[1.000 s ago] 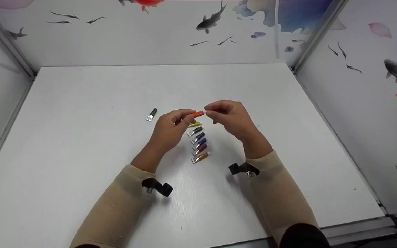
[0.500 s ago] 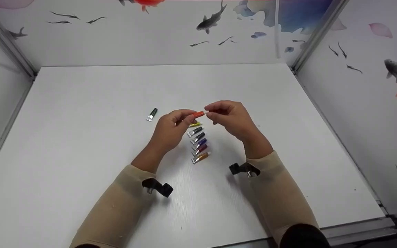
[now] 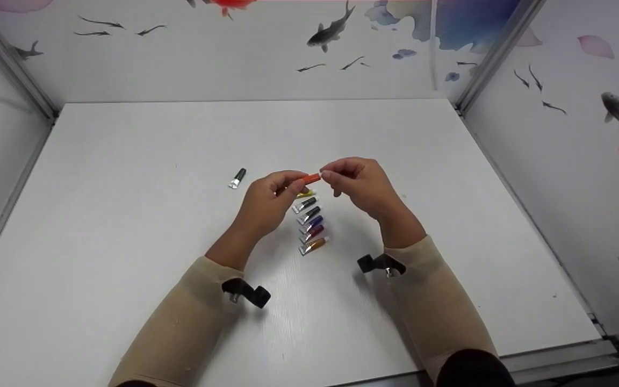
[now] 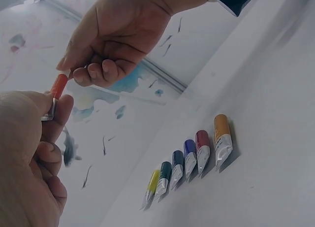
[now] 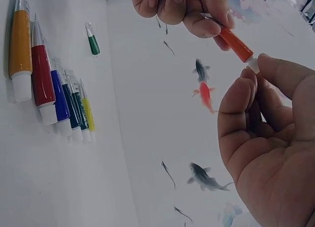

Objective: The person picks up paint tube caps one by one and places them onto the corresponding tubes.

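Above the table, an orange paint tube is held between both hands. My left hand pinches its silver crimped end between thumb and forefinger. At the other end, the thumb and forefinger of my right hand pinch the white cap. Below the hands lies a column of paint tubes: a yellow tube, two dark green-blue ones, a blue tube, a red tube and an ochre tube. In the head view the left fingers partly cover the yellow tube.
A single green paint tube lies apart, left of the hands. White panels with painted fish stand at the back and sides of the white table. A small black camera mount is on each sleeved forearm.
The right fingertips have shifted slightly at the white cap, which showed more half a second ago. Both hands otherwise stay in place, and the tubes on the table have not moved.
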`<state>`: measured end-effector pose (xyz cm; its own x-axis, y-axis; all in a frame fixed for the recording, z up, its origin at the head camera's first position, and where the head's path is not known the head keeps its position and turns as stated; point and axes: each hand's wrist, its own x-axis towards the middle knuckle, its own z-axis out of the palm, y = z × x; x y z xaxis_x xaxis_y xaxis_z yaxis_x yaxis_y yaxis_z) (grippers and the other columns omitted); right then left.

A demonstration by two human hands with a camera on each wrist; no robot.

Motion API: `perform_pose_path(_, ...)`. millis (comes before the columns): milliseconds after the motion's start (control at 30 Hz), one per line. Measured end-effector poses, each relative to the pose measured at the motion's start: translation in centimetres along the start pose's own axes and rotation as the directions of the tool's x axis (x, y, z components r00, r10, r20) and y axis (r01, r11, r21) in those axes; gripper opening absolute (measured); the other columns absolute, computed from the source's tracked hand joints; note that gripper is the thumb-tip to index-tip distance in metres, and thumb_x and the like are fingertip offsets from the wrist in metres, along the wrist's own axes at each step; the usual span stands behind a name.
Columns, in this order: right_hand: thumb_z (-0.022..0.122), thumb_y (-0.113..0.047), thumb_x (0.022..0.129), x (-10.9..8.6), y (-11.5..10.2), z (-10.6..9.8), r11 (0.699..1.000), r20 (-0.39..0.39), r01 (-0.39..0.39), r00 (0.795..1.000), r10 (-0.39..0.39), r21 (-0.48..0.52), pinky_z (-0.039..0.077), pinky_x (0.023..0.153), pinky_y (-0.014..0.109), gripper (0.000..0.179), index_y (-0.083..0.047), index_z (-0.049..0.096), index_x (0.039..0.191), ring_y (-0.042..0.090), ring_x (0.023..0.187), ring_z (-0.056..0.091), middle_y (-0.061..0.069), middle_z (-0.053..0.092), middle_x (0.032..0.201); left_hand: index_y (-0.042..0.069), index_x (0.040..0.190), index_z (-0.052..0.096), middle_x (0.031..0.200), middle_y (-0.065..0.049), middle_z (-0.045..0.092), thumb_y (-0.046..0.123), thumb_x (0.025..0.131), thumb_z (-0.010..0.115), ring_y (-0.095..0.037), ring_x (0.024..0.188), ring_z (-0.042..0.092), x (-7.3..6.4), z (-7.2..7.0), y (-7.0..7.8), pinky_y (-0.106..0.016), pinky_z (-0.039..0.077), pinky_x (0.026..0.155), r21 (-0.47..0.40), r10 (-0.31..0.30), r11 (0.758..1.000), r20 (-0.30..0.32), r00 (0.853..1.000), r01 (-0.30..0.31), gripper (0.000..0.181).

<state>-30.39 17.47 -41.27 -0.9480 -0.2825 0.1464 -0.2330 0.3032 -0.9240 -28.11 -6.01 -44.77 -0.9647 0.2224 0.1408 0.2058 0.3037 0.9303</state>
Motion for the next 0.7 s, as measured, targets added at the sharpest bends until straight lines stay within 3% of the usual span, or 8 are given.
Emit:
perform_pose_path(233, 0.076, -0.028, 0.101, -0.01, 0.03, 0.15, 1.0, -0.01, -0.02, 1.0, 0.02, 0.02, 0.059, 0.07, 0.027, 0.022, -0.007, 0.082, 0.103, 0.018, 0.072, 0.063, 0.006, 0.067, 0.088, 0.029, 0.128, 0.075, 0.111, 0.008, 0.078, 0.047, 0.106, 0.063, -0.026, 0.109, 0.07, -0.08, 0.1, 0.1, -0.036, 0.056, 0.087, -0.016, 0.006, 1.0, 0.0, 1.0, -0.006, 0.03)
perform_pose_path(467, 0.075, -0.035, 0.101, 0.13, 0.22, 0.18, 0.999, -0.027, -0.038, 0.999, 0.038, -0.017, 0.057, 0.068, 0.028, 0.026, -0.01, 0.081, 0.096, 0.019, 0.072, 0.063, 0.002, 0.066, 0.084, 0.027, 0.127, 0.076, 0.11, 0.007, 0.079, 0.043, 0.107, 0.065, -0.029, 0.109, 0.071, -0.01, 0.1, 0.06, -0.037, 0.057, 0.09, -0.045, 0.014, 0.999, 0.006, 1.0, -0.014, 0.027)
perform_pose_path(700, 0.075, -0.035, 0.101, 0.22, 0.29, 0.2, 1.0, -0.016, -0.025, 1.0, 0.025, -0.009, 0.058, 0.069, 0.028, 0.028, -0.008, 0.081, 0.099, 0.019, 0.071, 0.063, 0.003, 0.066, 0.084, 0.027, 0.127, 0.076, 0.109, 0.008, 0.08, 0.044, 0.107, 0.064, -0.027, 0.112, 0.071, 0.06, 0.02, -0.12, -0.039, 0.056, 0.093, -0.045, 0.036, 0.998, 0.008, 0.999, -0.035, 0.028)
